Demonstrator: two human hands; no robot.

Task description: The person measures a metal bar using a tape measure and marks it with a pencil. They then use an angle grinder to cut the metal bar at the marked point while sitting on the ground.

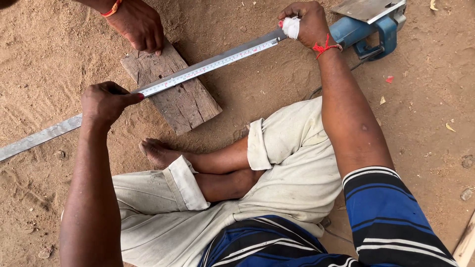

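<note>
A long metal ruler (208, 66) lies slanted across a weathered wooden plank (185, 99) on sandy ground. My left hand (106, 103) pinches the ruler at the plank's near left edge. My right hand (306, 22), with a white bandage on one finger and a red thread at the wrist, grips the ruler's far right end. Another person's hand (138, 23), wearing an orange band, presses on the plank's far end.
A blue power tool (368, 32) with a metal base rests on the ground just right of my right hand. My crossed legs in pale trousers (277, 168) fill the lower middle. A pale wooden strip (467, 244) shows at the lower right corner.
</note>
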